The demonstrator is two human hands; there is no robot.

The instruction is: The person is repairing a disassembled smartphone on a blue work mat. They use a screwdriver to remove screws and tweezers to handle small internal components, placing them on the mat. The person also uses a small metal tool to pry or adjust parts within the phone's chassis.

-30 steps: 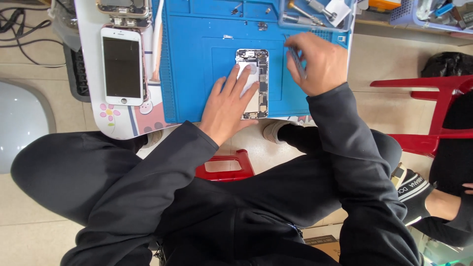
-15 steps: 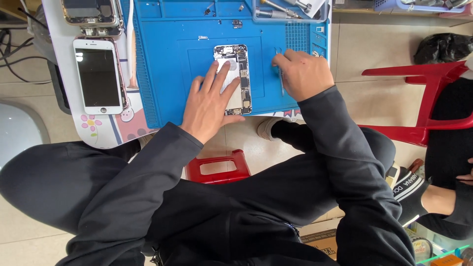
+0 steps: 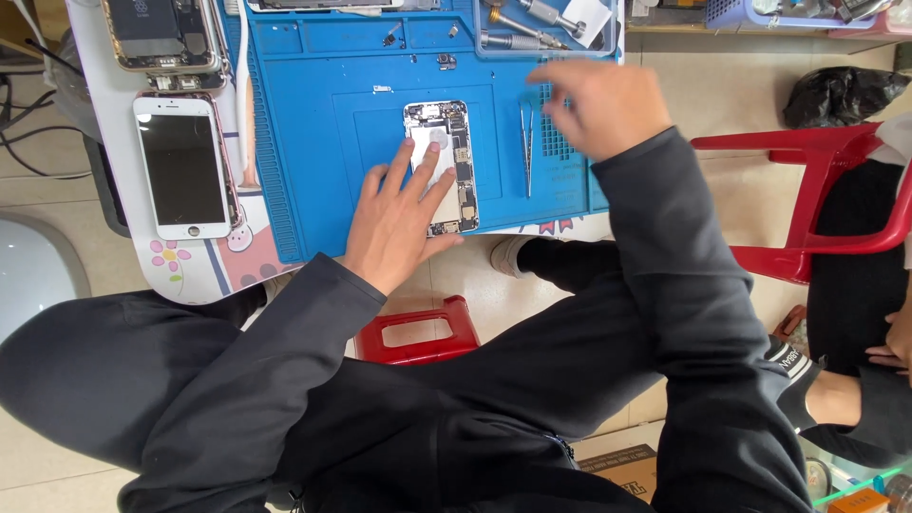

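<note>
Now the right hand (image 3: 598, 100) has let go of the tweezers (image 3: 528, 150), which lie at 3 o'clock beside the opened phone (image 3: 442, 166) on the blue mat (image 3: 313, 152); its blurred fingers look loosely apart, holding nothing, left hand (image 3: 399, 223) flat, fingers spread, still pinning the phone.

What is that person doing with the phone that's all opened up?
A person sits over a blue work mat. Their left hand lies flat on an opened phone, whose inner parts show. Their right hand is raised above the mat and blurred, holding nothing that can be made out. A pair of tweezers lies on the mat beside the phone. A white phone screen rests off to the left.
</note>
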